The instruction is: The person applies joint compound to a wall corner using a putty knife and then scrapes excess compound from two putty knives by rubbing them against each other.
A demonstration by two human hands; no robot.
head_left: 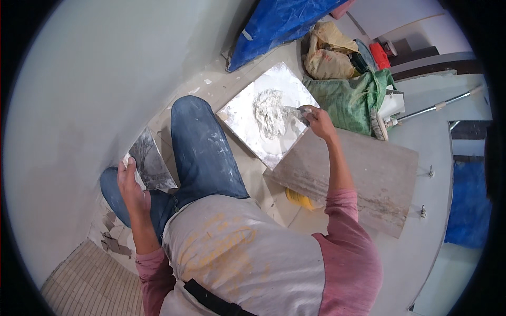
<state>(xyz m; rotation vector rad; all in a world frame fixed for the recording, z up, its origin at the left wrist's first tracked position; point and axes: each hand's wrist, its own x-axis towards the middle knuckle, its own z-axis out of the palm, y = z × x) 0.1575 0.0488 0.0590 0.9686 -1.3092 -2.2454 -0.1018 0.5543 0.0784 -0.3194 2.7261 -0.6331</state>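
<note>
My right hand (319,122) is closed round the handle of a putty knife (290,111). Its blade touches a heap of wet white plaster (270,113) on a square white board (245,118) that lies on the floor. Low by the wall, my left hand (132,184) grips the pale edge or handle of a plastering trowel (153,160), a broad grey metal plate with smears on it. That plate is tilted beside my bent knee. Which part my left fingers wrap round is partly hidden.
A worn grey-brown slab (358,171) lies right of the board, with a yellow round object (299,199) by it. Beyond stand a green woven sack (348,100), a beige bag (329,60) and a blue sheet (279,29). A long-handled roller or brush (378,125) leans at right.
</note>
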